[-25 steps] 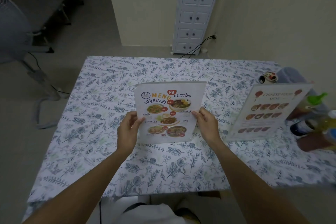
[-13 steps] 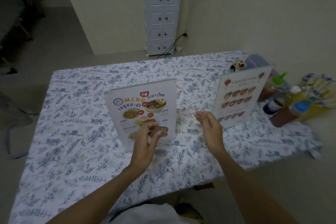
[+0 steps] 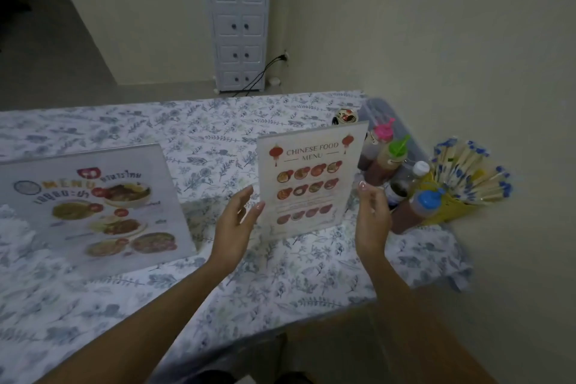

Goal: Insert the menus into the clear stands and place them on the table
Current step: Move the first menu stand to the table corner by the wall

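A Chinese food menu in a clear stand (image 3: 311, 181) stands upright on the floral tablecloth (image 3: 280, 274), near the table's right end. My left hand (image 3: 235, 227) is at its left edge, fingers spread, one fingertip touching the front of that edge. My right hand (image 3: 372, 218) is just off its right edge with the fingers apart, holding nothing. A second clear stand with the Thai food menu (image 3: 93, 206) stands alone at the left, well away from both hands.
Several sauce bottles (image 3: 389, 159) with coloured caps crowd the table's right end behind the Chinese menu. Next to them is a yellow holder of wrapped chopsticks (image 3: 467, 178). The wall runs close on the right. A white drawer tower (image 3: 238, 19) stands behind the table.
Both hands let go of the Thai menu stand, left standing on the table, and moved right to either side of the Chinese menu stand. The view swung right.
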`<state>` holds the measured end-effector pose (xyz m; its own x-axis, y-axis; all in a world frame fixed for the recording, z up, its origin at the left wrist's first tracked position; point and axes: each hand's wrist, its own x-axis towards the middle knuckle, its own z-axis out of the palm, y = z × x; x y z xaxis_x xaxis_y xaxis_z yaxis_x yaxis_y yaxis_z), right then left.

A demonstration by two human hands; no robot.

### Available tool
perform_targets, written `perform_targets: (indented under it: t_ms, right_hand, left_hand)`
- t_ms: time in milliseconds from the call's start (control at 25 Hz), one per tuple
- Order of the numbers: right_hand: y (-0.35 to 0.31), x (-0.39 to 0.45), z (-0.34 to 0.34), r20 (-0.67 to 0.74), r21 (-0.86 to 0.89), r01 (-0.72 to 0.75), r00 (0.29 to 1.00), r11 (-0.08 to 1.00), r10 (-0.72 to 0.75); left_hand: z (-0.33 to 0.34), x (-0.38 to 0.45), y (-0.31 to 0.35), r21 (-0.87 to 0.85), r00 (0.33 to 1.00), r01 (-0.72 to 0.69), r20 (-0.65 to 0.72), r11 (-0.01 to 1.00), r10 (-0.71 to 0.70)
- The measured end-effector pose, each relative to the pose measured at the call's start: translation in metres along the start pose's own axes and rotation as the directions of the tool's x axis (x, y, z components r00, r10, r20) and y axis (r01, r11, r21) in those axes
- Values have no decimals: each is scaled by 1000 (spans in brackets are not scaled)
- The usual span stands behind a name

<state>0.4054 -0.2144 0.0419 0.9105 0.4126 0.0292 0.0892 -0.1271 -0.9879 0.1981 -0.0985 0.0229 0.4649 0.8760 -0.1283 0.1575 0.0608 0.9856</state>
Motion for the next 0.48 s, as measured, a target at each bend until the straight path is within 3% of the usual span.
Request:
perform_targets:
  t_ms: [240, 480]
  right_hand:
    - [27, 62, -3, 347, 20, -111, 933, 994, 97]
    - [50, 71, 6, 495, 77, -133, 865, 988, 78]
  left_hand:
    - [47, 9, -11, -148, 988, 7, -150, 989, -30]
    - [51, 20, -27, -192, 976, 19, -209, 981, -60]
